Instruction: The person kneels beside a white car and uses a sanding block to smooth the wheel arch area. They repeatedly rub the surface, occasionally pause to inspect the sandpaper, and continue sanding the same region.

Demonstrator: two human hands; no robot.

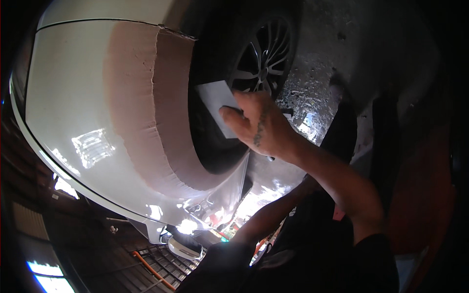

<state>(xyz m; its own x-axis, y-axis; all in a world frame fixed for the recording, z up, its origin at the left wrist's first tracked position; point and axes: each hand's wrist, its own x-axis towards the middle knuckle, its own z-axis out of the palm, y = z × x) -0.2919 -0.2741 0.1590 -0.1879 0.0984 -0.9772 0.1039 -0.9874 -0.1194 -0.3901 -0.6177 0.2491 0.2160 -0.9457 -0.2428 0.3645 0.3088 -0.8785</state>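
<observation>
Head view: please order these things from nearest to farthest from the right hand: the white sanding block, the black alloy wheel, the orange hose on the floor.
1. White sanding block: held in the right hand.
2. Black alloy wheel: just above the hand.
3. Orange hose: far down-left, on the floor.

Right hand [259,124]: my grip is closed, fingers curled over and knuckles up, thumb tucked below, clamped on a flat pale card that I hold out in front of me.
Right wrist: bent slightly, a dark mark along the back of the hand.
Right forearm: bare, running from lower right up to the hand, elbow bent.
Left arm [266,215]: bare forearm reaching down and left; hand hidden in glare.
</observation>
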